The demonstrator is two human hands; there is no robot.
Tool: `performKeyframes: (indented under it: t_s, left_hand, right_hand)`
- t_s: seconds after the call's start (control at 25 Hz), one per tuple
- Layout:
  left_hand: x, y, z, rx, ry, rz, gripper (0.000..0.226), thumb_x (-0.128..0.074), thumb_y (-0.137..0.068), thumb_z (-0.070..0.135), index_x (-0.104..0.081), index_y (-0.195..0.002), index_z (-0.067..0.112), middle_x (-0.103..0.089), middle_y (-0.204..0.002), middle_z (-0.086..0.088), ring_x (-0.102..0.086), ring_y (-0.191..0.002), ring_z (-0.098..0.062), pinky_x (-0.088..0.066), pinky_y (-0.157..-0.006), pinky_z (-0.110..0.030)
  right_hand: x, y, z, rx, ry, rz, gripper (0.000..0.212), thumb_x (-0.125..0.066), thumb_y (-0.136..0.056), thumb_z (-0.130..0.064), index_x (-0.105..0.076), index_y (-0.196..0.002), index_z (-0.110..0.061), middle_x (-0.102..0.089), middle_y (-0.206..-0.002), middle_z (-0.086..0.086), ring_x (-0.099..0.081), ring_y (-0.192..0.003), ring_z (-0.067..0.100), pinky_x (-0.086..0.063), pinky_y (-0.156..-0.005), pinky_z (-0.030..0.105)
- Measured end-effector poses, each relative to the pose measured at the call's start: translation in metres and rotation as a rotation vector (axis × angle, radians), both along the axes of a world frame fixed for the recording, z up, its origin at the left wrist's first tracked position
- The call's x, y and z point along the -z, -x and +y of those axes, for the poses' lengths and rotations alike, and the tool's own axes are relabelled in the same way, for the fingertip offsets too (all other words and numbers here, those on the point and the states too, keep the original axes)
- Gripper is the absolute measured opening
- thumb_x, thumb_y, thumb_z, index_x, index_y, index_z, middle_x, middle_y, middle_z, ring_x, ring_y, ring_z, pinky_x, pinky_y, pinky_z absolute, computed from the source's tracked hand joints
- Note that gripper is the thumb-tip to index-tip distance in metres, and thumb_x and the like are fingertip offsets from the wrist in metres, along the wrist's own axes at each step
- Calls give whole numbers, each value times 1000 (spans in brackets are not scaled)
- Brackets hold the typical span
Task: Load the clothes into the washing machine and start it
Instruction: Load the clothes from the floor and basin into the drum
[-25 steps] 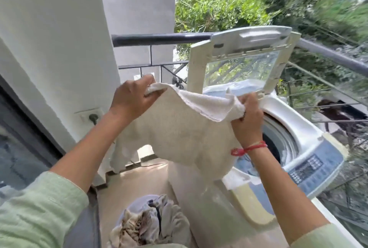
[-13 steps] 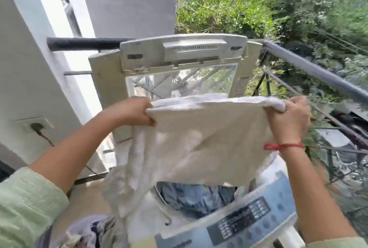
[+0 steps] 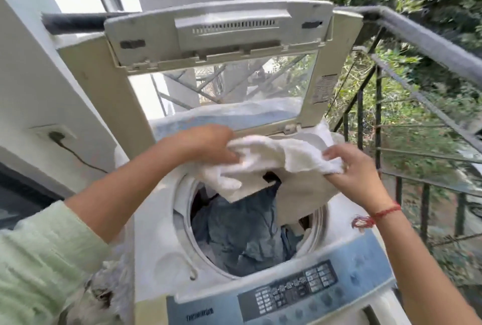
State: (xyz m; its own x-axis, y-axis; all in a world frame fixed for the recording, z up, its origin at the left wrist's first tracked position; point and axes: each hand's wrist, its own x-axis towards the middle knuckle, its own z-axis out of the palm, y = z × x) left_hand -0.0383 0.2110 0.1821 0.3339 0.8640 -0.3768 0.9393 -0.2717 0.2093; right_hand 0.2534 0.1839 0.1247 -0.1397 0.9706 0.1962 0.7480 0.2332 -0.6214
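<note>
Towel (image 3: 273,157), white and thick, hangs across the back of the drum mouth in the middle of the frame, its lower flap inside the washing machine (image 3: 161,220) just above the blue clothes (image 3: 242,230); the left grip (image 3: 206,146) is curled tight on its left end and the right grip (image 3: 357,168) pinches its right end, so both are clamped on the cloth; the main risk, as I judge it, sits at the right rear, where a fold lies up over the rim beside the hinge of the raised lid (image 3: 219,35); released as it lies, that fold would likely stay on the rim and the lid would close on it, which may keep the machine from starting; dropped in one lump on the right, the towel could also leave the load lopsided; let go too far right, it might slide off toward the railing (image 3: 430,37); the control panel (image 3: 292,290) at the lower frame is untouched.
</note>
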Motion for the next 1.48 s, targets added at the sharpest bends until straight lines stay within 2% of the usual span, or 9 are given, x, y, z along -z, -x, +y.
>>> performKeyframes:
  t_s: [0.12, 0.28, 0.36, 0.48, 0.64, 0.76, 1.0, 1.2, 1.48]
  left_hand:
    - [38, 12, -18, 153, 560, 301, 34, -58, -84, 48, -63, -97, 17, -65, -96, 1, -61, -88, -21, -50, -77, -33]
    - [76, 27, 3, 61, 678, 211, 23, -63, -81, 44, -64, -85, 22, -65, -84, 3, -63, -82, -22, -50, -73, -35]
    - [93, 29, 22, -11, 423, 147, 14, -59, -83, 34, -61, -77, 22, -63, -81, 0, -59, -77, -23, -48, -66, -37]
    - [135, 18, 36, -133, -211, 173, 26, -52, -84, 15, -53, -110, 18, -60, -102, -6, -60, -93, -29, -40, -62, -34]
    - [203, -4, 14, 102, -460, 282, 69, -75, -63, 13, -40, -122, 18, -53, -114, -10, -55, -100, -29, -49, -68, -37]
    - [229, -11, -5, 151, -101, 315, 62, -60, -81, 21, -33, -136, 16, -35, -137, -14, -35, -128, -32, -36, -98, -40]
    - [241, -4, -23, 27, 640, 296, 58, -54, -91, 37, -36, -141, 15, -40, -143, -8, -42, -126, -26, -39, -98, -33]
    - [220, 29, -45, -215, 360, -148, 49, -54, -90, 36, -40, -136, 24, -46, -137, -1, -47, -120, -19, -42, -95, -29]
    - [141, 112, -168, -698, -617, -557, 42, -50, -86, 40, -53, -125, 23, -47, -119, 16, -49, -111, -14, -42, -90, -32]
  right_hand:
    - [20, -2, -2, -531, 620, -430, 28, -71, -78, -37, -51, -72, -18, -43, -64, -4, -39, -61, 11, -29, -57, 28]
    - [43, 3, 29, -599, 956, -213, 35, -68, -81, -43, -54, -69, -14, -51, -65, -2, -44, -58, 9, -33, -58, 26]
    - [63, 10, 65, -324, 863, -72, 32, -65, -83, -41, -59, -77, -10, -62, -76, 6, -59, -69, 19, -42, -61, 30]
    - [102, 34, 98, -27, 383, -507, 18, -56, -87, -25, -55, -99, -12, -60, -99, 12, -60, -96, 33, -45, -71, 35]
    - [148, 67, 62, -277, -32, -781, 46, -66, -76, -19, -50, -119, -15, -49, -118, 13, -54, -104, 36, -49, -79, 42]
    - [178, 77, 36, -462, 354, -908, 59, -59, -84, -31, -36, -137, -20, -28, -146, 12, -33, -131, 34, -38, -101, 45]
    - [193, 72, 41, -641, 977, -983, 63, -57, -89, -39, -34, -143, -18, -33, -150, 5, -35, -135, 27, -33, -109, 39]
    - [159, 81, 32, -549, 863, -722, 57, -57, -89, -41, -40, -140, -21, -41, -144, 3, -43, -128, 23, -37, -105, 34]
    - [72, 186, -26, -663, 406, -97, 35, -59, -91, -28, -56, -125, -19, -57, -119, 2, -55, -110, 17, -43, -89, 24]
